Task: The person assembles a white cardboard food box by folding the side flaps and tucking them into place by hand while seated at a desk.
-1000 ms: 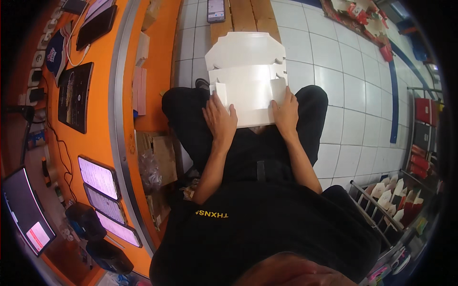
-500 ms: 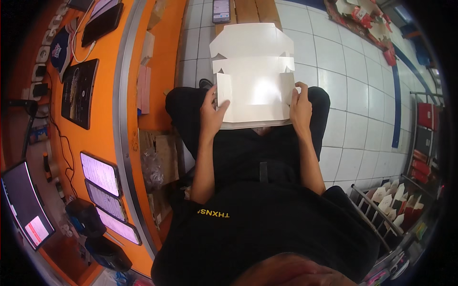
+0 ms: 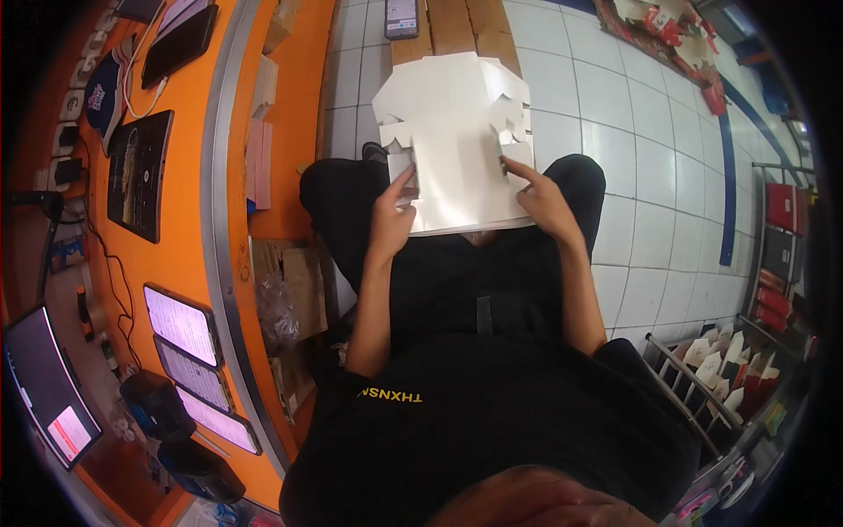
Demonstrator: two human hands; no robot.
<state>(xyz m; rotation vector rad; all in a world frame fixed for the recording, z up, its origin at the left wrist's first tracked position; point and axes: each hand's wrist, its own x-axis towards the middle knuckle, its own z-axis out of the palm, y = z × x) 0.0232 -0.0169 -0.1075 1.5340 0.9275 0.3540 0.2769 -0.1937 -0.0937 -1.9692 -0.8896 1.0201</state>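
Observation:
A flat, die-cut white cardboard box blank lies over my lap, with slotted flaps along its sides. My left hand is at its near left edge, index finger stretched along the left side flap and thumb apart on the board. My right hand rests on the right part, index finger pointing onto the right side flap, its other fingers bent. The undersides of both hands are hidden. Further sheet edges show at the blank's right side, so it seems to lie on others.
An orange counter on the left carries several phones, a tablet and a cap. A wooden bench bearing a phone extends ahead. A metal rack with folded cartons stands at the right.
Both hands have shifted from holding the side edges to laying index fingers on the side flaps. The right hand has moved inward. The blank has turned slightly, showing layered edges on its right.

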